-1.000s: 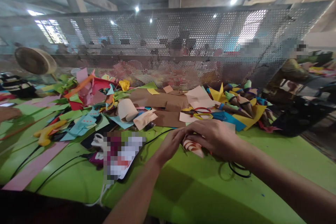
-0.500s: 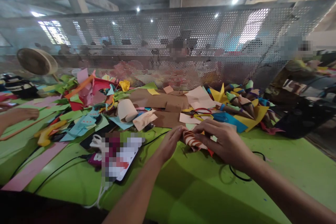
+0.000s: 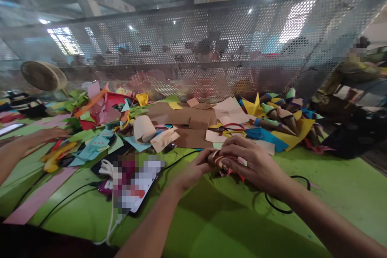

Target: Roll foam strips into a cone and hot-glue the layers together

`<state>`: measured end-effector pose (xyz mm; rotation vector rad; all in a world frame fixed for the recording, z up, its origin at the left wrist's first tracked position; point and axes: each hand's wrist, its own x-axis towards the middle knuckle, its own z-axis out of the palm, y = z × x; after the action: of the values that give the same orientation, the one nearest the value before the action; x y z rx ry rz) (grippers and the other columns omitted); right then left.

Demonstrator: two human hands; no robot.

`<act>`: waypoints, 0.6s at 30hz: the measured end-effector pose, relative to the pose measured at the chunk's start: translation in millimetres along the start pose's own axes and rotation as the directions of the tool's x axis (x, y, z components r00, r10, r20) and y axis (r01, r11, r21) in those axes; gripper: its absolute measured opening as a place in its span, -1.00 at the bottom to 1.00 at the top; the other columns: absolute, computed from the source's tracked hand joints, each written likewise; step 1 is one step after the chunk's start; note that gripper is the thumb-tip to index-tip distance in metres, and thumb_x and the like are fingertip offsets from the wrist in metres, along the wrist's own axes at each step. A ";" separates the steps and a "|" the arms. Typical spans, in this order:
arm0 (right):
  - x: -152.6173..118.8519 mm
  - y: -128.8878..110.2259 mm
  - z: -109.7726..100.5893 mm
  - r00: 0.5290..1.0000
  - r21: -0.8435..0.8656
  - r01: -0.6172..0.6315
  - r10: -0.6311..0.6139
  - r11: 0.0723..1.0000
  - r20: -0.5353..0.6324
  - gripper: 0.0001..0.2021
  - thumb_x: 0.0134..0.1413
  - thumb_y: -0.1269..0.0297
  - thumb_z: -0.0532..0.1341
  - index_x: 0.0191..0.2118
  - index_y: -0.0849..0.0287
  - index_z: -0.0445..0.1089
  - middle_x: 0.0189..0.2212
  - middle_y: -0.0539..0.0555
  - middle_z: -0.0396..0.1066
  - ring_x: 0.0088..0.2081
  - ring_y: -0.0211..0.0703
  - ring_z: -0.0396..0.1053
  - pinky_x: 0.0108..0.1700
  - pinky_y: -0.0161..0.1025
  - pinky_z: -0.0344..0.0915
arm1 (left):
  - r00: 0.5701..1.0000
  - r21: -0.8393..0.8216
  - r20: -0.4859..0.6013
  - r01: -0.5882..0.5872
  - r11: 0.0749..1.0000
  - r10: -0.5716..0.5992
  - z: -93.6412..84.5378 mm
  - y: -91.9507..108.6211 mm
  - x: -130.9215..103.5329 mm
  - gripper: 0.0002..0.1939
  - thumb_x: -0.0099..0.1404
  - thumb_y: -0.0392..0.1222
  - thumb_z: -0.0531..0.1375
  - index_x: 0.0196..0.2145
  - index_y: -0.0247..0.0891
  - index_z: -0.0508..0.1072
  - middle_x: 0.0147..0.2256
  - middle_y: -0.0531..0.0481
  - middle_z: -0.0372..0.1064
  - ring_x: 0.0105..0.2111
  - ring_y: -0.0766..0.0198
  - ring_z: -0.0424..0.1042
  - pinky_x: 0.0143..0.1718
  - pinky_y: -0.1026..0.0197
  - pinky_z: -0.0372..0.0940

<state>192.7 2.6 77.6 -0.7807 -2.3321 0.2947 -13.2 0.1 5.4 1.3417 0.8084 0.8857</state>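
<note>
Head view: clock set on the work piece, 12 = away from wearer. Red-and-white striped, curled paper-like piece (image 3: 222, 163) is at bench centre, between both hands, just above the smooth green tabletop (image 3: 266, 236) or touching it, can't tell which. Right hand (image 3: 252, 162) comes in from 4, fingers bent over the top, clamped on it. Left hand (image 3: 196, 170) comes in from 7, fingers closed on the piece's left end. Underside of both grips hidden. Thin black cable loop (image 3: 279, 211) at 4, by the right wrist. Scissors with red and yellow handle loops (image 3: 234, 127) near, at 12 to 1. Folded bright-blue paper (image 3: 266, 138) at 2; past it, a pile of brown paper cones with pale green tips (image 3: 284, 123). Flat brown sheets (image 3: 193, 139) from 10 to 11; cream paper roll (image 3: 143, 128) beside them at 10, lying on its side. White-edged phone (image 3: 144, 189) at 8, screen partly pixelated, white cable (image 3: 109, 221) near it. Yellow plastic-looking tool (image 3: 59, 156) well apart at 9; long pale-pink strip (image 3: 40, 199) between 8 and 9. Co-worker's hand (image 3: 53, 134) at 9 to 10, over loose scraps, grip unclear. Round beige fan (image 3: 42, 75) far out at 10. Perforated grey metal screen (image 3: 181, 44) across 12. Another person (image 3: 335, 84) seated far at 2.
</note>
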 end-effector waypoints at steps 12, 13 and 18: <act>-16.8 17.5 -1.0 0.991 0.008 -0.032 0.032 0.999 -0.132 -0.81 0.31 0.30 0.18 -0.01 0.11 0.46 -0.06 0.17 0.47 -0.04 -0.06 0.43 -0.02 -0.12 0.36 | 0.993 0.199 -0.115 0.057 0.978 -0.035 6.0 -3.0 2.3 -0.54 0.22 -0.13 0.25 0.08 -0.13 0.38 0.08 -0.04 0.36 0.10 0.08 0.29 0.16 0.09 0.17; -16.5 16.8 -0.8 0.991 0.004 -0.026 0.026 1.000 -0.128 -0.81 0.31 0.30 0.18 -0.02 0.11 0.46 -0.07 0.17 0.48 -0.05 -0.06 0.44 -0.03 -0.12 0.37 | 0.994 0.196 -0.105 0.052 0.979 -0.032 6.7 -2.4 2.5 -0.54 0.22 -0.12 0.25 0.08 -0.14 0.37 0.07 -0.04 0.36 0.09 0.08 0.29 0.15 0.10 0.18; -16.0 13.8 -0.2 0.995 -0.006 -0.006 0.005 1.000 -0.104 -0.80 0.30 0.33 0.18 -0.03 0.12 0.49 -0.10 0.17 0.50 -0.07 -0.05 0.44 -0.06 -0.11 0.38 | 0.998 0.193 -0.059 0.028 0.981 -0.017 9.6 1.7 2.9 -0.60 0.24 -0.10 0.24 0.03 -0.21 0.36 -0.01 -0.05 0.37 0.04 0.08 0.30 0.09 0.12 0.20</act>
<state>208.9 4.0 64.1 -0.7868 -2.2348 0.2435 -3.4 -1.7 7.8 1.4787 0.9721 0.8477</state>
